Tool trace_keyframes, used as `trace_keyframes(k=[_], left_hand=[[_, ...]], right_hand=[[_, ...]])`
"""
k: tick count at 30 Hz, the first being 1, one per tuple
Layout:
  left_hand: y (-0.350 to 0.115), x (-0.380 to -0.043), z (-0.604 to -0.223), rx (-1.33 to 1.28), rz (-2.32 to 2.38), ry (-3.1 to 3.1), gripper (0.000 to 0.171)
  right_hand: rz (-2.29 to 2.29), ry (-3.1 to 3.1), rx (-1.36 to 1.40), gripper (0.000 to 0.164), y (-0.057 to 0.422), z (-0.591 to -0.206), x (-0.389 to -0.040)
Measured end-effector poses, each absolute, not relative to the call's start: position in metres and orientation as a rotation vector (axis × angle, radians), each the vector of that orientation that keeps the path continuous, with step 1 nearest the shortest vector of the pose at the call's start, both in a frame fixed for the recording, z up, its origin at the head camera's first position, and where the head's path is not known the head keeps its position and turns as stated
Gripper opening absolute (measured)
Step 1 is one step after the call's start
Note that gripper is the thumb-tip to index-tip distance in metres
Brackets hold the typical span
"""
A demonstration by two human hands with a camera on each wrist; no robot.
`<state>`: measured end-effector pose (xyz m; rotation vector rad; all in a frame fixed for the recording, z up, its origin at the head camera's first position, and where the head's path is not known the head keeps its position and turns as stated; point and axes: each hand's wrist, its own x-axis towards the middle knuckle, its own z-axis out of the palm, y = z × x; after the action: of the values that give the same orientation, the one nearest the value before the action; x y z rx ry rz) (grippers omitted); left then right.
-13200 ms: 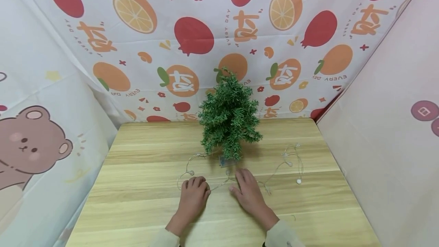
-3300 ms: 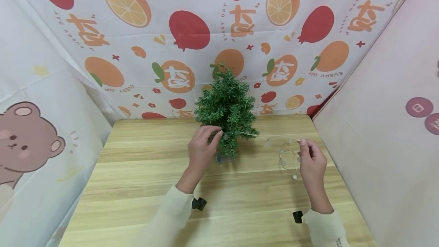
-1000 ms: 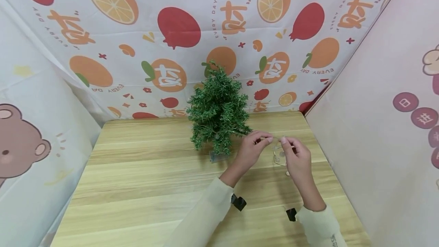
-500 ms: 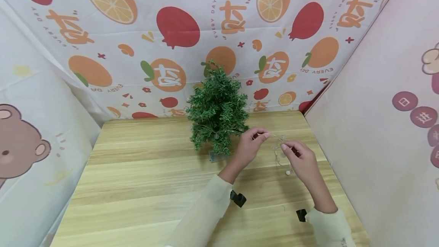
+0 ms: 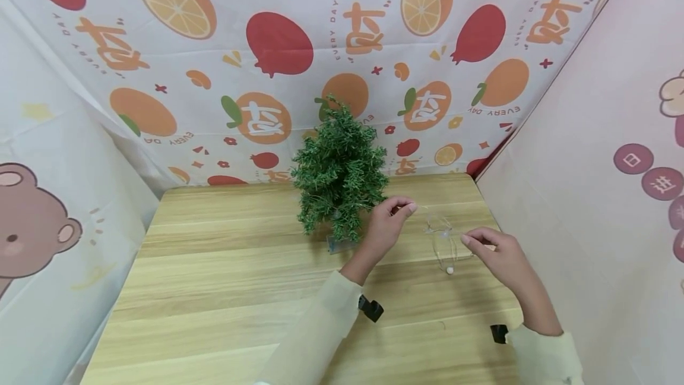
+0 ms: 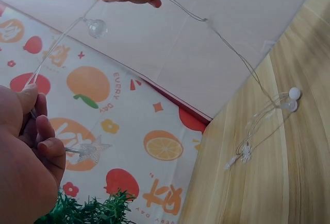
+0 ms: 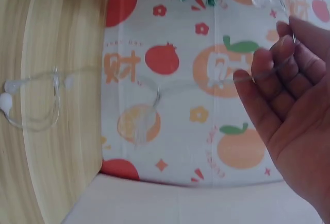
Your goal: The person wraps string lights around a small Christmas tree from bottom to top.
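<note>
A small green artificial Christmas tree (image 5: 342,165) stands at the back middle of the table. Just right of it, my left hand (image 5: 386,224) pinches the thin wire of a string of fairy lights (image 5: 445,233). Farther right, my right hand (image 5: 502,257) pinches the same wire between thumb and fingers, raised above the table. A clear round bulb (image 6: 97,28) hangs on the stretch between the hands in the left wrist view, and a star-shaped bulb (image 6: 94,151) juts out beside my left fingers. The string's end, with a white ball (image 7: 5,103), lies on the wood.
The wooden table (image 5: 230,290) reaches a fruit-patterned cloth (image 5: 214,106) behind the tree. Pale cloth walls close in both sides. Black straps (image 5: 371,308) sit at both wrists. A tiny thin scrap (image 5: 442,325) lies near the front right.
The string, earlier spread on the table, now crosses the tree's lower branches. My hands moved right of the tree; in the last second the right hand drew away rightward, the left barely moved.
</note>
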<state>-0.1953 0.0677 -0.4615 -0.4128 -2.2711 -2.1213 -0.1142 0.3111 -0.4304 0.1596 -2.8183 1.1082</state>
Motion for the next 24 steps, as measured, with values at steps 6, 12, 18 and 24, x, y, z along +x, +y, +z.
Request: trace_keyframes(k=[6,12,18,24], left_hand=[[0.068,-0.197,-0.462,-0.378,-2.169,-2.252,0.017],[0.069,-0.199,-0.461,-0.340,-2.171,-2.257,0.021],[0.069,-0.203,-0.462,-0.340,-2.169,-2.216,0.023],[0.070,-0.205,-0.466,-0.353,-2.170,-2.195,0.021]], right_hand=[[1.310,-2.723,0.200,0.020,0.330,-0.422,-0.106],[1.759,-2.323,0.451,0.024,0.349,-0.423,-0.098],[2.056,-1.912,0.819,0.032,0.362,-0.427,-0.100],[2.215,-1.587,1.219,0.037,0.373,-0.432,-0.105]])
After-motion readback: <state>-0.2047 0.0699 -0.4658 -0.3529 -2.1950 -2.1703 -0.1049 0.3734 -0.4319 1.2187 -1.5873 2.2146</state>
